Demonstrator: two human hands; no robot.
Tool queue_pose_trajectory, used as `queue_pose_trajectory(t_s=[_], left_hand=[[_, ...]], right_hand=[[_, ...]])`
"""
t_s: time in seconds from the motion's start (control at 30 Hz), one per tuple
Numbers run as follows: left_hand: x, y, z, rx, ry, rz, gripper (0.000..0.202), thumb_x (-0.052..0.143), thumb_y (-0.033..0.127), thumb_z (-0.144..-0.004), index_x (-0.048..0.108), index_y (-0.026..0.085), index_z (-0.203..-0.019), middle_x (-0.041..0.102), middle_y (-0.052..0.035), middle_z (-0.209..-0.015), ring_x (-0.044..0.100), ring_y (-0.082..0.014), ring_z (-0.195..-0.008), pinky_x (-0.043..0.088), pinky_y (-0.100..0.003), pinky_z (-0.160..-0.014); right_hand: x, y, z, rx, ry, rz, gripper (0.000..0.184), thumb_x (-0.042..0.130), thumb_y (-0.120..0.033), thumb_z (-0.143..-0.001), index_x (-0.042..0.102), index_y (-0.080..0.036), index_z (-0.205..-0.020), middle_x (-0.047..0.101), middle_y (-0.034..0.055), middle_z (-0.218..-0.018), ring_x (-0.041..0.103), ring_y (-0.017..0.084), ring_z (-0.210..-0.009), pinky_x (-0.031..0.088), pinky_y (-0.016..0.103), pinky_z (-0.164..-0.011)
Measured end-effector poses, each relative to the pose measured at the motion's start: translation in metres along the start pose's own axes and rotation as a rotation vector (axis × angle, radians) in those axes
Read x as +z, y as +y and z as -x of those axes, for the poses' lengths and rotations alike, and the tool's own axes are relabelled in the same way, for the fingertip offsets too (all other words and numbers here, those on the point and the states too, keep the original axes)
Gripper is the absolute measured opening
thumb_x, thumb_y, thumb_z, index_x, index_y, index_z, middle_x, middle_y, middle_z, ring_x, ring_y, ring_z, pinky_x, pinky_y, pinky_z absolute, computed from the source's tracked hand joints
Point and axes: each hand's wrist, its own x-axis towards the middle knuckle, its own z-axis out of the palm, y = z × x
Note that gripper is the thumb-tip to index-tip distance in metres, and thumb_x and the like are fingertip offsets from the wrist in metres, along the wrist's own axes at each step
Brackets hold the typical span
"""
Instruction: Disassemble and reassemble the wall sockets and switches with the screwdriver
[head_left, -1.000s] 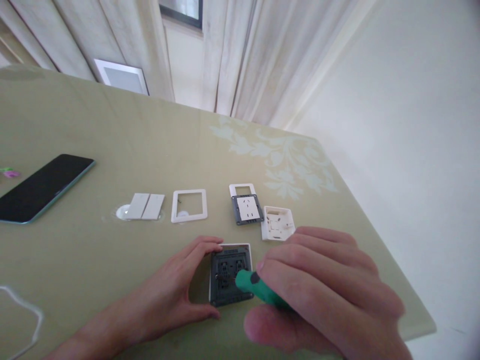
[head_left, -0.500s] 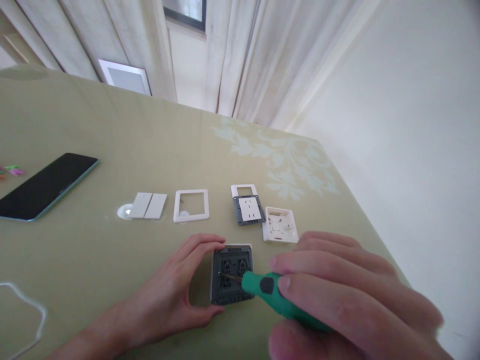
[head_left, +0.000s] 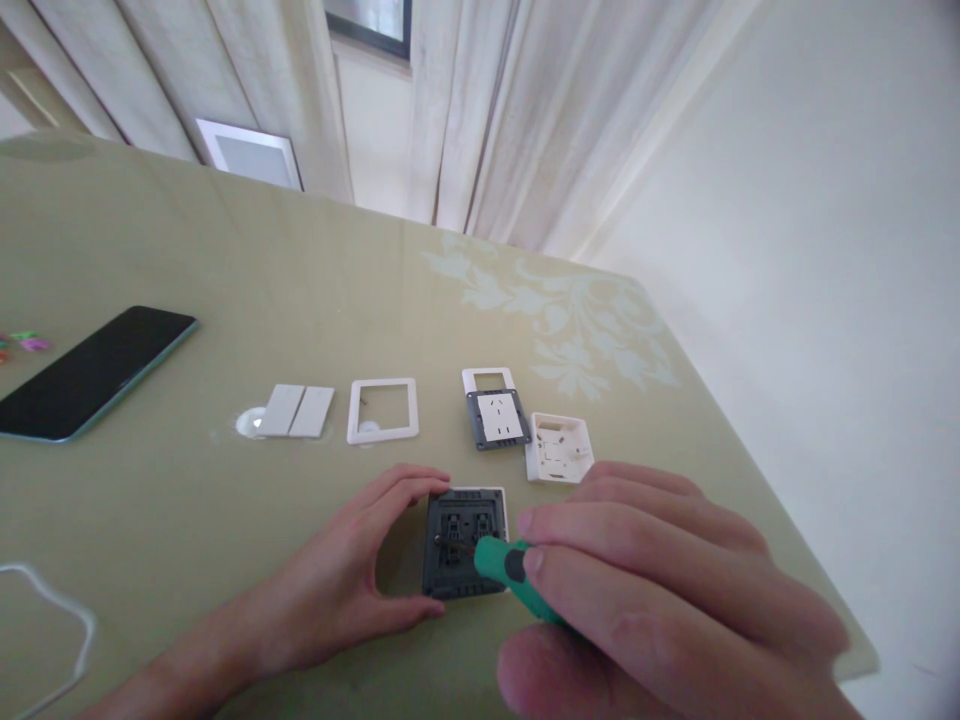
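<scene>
A dark grey switch module [head_left: 459, 545] with a white edge lies on the olive table [head_left: 225, 270] near its front. My left hand [head_left: 337, 585] grips it, fingers along its top edge and thumb at its bottom left. My right hand [head_left: 660, 600] is wrapped round a green-handled screwdriver [head_left: 514, 572]. The screwdriver's thin metal tip rests on the module's middle.
Behind the module lie two white rocker covers [head_left: 298, 411], a white square frame [head_left: 382, 410], a grey socket module [head_left: 497, 417] and a white back box [head_left: 559, 449]. A black phone [head_left: 90, 370] lies at the left. The table's right edge runs close to my right hand.
My right hand with the screwdriver pulled right and down, then came back left toward the module. The left hand shifted the module slightly up off the table.
</scene>
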Motion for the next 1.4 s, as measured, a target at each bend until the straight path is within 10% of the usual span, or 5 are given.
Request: queue_pose_trajectory(t_s=[0.37, 1.1, 1.4], left_hand=[[0.002, 0.001, -0.002, 0.002, 0.001, -0.009, 0.086, 0.091, 0.039, -0.089, 0.04, 0.045, -0.158, 0.053, -0.0046, -0.165, 0.053, -0.0336, -0.153, 0.047, -0.059, -0.129], [0.002, 0.003, -0.002, 0.006, -0.016, -0.016, 0.085, 0.091, 0.036, -0.088, 0.042, 0.042, -0.158, 0.053, -0.0059, -0.164, 0.053, -0.0339, -0.153, 0.046, -0.058, -0.13], [-0.001, 0.004, -0.002, -0.001, -0.031, -0.013, 0.088, 0.093, 0.04, -0.087, 0.043, 0.045, -0.159, 0.055, -0.0039, -0.163, 0.055, -0.0346, -0.152, 0.048, -0.059, -0.128]], right_hand=[[0.005, -0.001, -0.005, -0.028, 0.09, 0.049, 0.056, 0.07, -0.048, -0.106, 0.069, -0.019, -0.058, 0.074, -0.002, -0.058, 0.069, 0.009, -0.05, 0.066, 0.021, -0.064], [0.012, 0.018, 0.018, -0.128, 0.037, -0.059, 0.031, 0.083, -0.048, -0.099, 0.076, -0.022, -0.084, 0.078, -0.0029, -0.074, 0.074, 0.012, -0.06, 0.068, 0.026, -0.07], [-0.006, 0.0, -0.005, -0.004, -0.064, 0.004, 0.051, 0.068, -0.047, -0.107, 0.075, -0.018, -0.065, 0.075, 0.0011, -0.065, 0.073, 0.013, -0.058, 0.068, 0.024, -0.068]])
